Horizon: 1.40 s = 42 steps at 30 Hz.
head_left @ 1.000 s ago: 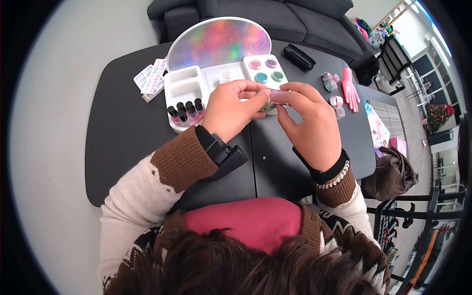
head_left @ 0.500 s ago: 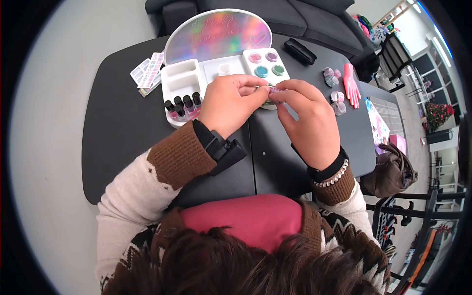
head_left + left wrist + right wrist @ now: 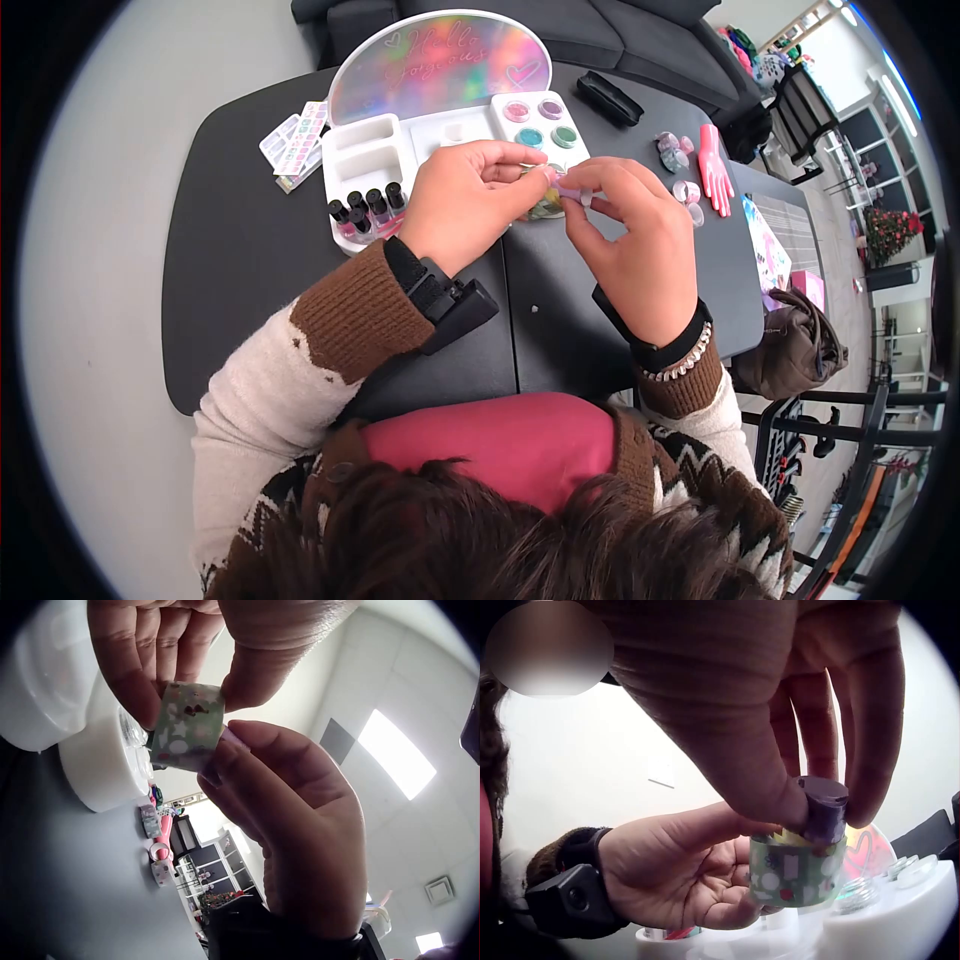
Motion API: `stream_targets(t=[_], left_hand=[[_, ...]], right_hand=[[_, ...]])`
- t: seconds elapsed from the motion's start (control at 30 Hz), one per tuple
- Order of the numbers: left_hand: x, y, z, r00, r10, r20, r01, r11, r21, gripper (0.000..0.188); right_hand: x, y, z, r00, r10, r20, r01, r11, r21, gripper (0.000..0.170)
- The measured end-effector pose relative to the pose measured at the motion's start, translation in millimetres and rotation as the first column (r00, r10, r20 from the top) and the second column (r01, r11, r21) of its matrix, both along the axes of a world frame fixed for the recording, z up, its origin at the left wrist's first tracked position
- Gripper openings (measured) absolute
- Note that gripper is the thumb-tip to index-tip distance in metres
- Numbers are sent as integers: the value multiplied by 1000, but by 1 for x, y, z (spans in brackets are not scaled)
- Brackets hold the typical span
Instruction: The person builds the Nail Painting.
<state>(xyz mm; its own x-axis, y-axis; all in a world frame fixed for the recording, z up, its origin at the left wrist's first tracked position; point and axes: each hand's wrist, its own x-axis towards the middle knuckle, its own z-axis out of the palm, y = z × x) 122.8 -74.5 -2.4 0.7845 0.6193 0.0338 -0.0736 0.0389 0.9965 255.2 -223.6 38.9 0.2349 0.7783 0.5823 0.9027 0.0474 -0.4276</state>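
My left hand [image 3: 470, 195] grips a short green roll [image 3: 795, 877] printed with white shapes and stars, its open end facing up in the right wrist view. The thumb and fingers of my right hand [image 3: 640, 235] pinch a narrower purple roll [image 3: 828, 814]. This smaller roll stands at the mouth of the green one, with something yellowish beside it inside the rim. Both hands meet in front of the white tray [image 3: 420, 128], near its round-pot section. In the left wrist view the green roll [image 3: 187, 727] hides most of the purple one.
Nail polish bottles [image 3: 375, 205] stand in the tray's left side, below a shiny backboard [image 3: 440, 65]. Pots of coloured glitter [image 3: 530, 138] fill its right side. Further right lie several small rolls [image 3: 673, 150], a pink model hand [image 3: 714, 170] and a black case [image 3: 610, 98]. Sticker sheets [image 3: 297, 140] lie left.
The right fingers have shifted slightly, and the purple roll now shows more between them. Both hands stay together, while the head view has moved a little.
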Motion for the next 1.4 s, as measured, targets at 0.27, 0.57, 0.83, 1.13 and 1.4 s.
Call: stream_targets(t=[0.27,0.57,0.83,1.13,1.4], left_hand=[[1,1,-3,999,-25,23,25,1000,-10,35],[-1,-6,7,993,-80,87,94,981,-171,48],[0,-5,4,988,-154,21,156,975,-161,42],[-2,-6,10,985,-140,97,159,960,-230,45],[-5,-5,12,987,-140,80,152,974,-166,45]], right_hand=[[-2,-4,4,1000,-9,5,9,998,-66,22],[29,-3,27,994,-14,112,-6,984,176,42],[241,-3,16,898,-393,199,440,776,-452,40],[306,13,-29,877,-452,162,468,729,-499,32],[92,6,46,847,232,-478,-252,967,23,21]])
